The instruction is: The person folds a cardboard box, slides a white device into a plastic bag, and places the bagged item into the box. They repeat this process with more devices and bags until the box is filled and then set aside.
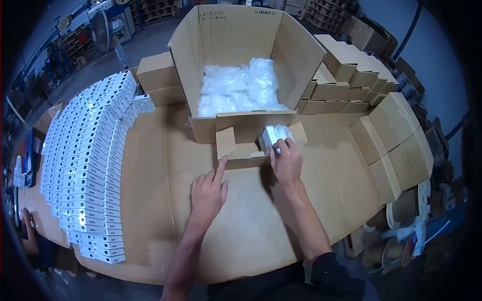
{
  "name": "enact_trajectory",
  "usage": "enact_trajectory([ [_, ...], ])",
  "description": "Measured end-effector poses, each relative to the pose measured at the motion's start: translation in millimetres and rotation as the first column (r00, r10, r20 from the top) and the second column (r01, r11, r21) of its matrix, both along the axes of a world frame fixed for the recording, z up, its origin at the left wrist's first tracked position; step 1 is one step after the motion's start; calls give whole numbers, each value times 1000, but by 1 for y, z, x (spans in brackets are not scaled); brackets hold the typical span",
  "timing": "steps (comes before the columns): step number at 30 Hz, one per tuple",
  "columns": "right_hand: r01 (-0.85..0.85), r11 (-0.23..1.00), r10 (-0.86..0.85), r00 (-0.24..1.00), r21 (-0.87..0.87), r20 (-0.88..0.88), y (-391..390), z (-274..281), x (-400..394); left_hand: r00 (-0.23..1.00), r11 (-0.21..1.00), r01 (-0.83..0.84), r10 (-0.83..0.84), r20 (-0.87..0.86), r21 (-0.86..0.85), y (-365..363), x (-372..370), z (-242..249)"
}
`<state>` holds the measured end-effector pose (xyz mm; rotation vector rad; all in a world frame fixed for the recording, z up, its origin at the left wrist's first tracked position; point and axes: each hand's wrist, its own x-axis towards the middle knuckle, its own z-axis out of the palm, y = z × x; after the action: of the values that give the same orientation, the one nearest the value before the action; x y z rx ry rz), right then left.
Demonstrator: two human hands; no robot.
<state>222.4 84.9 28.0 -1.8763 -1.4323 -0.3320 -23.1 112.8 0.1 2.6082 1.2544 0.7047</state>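
A small open cardboard box [242,163] stands in front of me with its flaps up. My right hand [287,163] grips a white packet [271,136] with clear plastic wrap about it, at the right end of this box. How deep the packet sits inside is partly hidden by the fingers. My left hand [208,193] holds nothing; its index finger is stretched out to the lower corner of the box's left flap [226,143], and the thumb stands apart. Behind the small box is a large open carton [301,60] holding several clear plastic-wrapped packets [226,90].
Many small white boxes [90,170] are stacked in rows on the left of the cardboard-covered table [241,226]. Closed brown boxes [396,145] are piled at the right and back right. Another person's arm [30,233] shows at far left. Spools [396,251] lie below the right edge.
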Motion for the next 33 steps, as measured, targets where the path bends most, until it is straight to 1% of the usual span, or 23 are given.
enact_trajectory([
  [3,42,999,-40,998,-32,52,0,-1,-4,999,1000,9,-9,50,-9,1,1,-5],
  [6,163,978,-161,987,-133,25,-2,1,-16,998,999,26,-24,64,-19,3,-1,-8],
  [8,168,974,-173,985,-152,-18,-8,9,-21,997,1000,27,-26,76,-15,2,-1,-7],
  [9,167,973,-175,984,-159,-39,-10,11,-22,995,998,63,-61,78,-22,4,-1,-3],
  [12,102,988,-110,992,-119,-62,-25,-2,-25,989,992,122,-122,79,-5,5,-9,6],
  [13,55,993,-54,998,-108,9,-31,-6,-24,984,989,151,-150,92,2,4,-15,14],
  [14,2,995,6,997,-98,82,-35,-10,-26,984,991,131,-128,126,-18,4,-22,16],
  [16,54,997,-50,997,-59,58,-39,-8,-46,976,993,102,-88,198,-61,7,-41,17],
  [17,86,995,-85,995,-41,45,-39,-4,-55,978,995,59,-41,203,-83,12,-54,18],
  [18,-29,1000,30,999,6,-22,-36,2,-67,980,997,0,16,197,-82,20,-69,17],
  [20,-230,967,245,959,114,-142,-30,15,-98,977,992,-97,111,184,-83,45,-100,13],
  [21,-305,948,316,936,90,-155,-22,20,-117,971,994,-109,108,214,-8,62,-114,7],
  [22,-447,888,460,873,109,-162,-7,13,-128,969,991,-135,131,209,2,79,-124,6],
  [24,-610,793,596,775,-2,-209,27,15,-158,965,984,-178,170,199,24,116,-141,7],
  [27,-693,720,683,718,-43,-133,95,10,-195,966,976,-164,130,222,146,185,-149,1],
  [28,-710,699,688,701,-86,-188,117,11,-203,969,963,-161,112,221,218,209,-151,1],
  [30,-703,703,687,710,-107,-156,167,-4,-213,974,923,-148,74,213,356,253,-152,-1],
  [31,-692,709,674,722,-135,-158,188,-4,-216,974,924,-163,96,204,346,270,-150,-2],
  [33,-666,720,646,746,-193,-163,226,-1,-221,982,897,-159,99,161,414,297,-146,-2],
])
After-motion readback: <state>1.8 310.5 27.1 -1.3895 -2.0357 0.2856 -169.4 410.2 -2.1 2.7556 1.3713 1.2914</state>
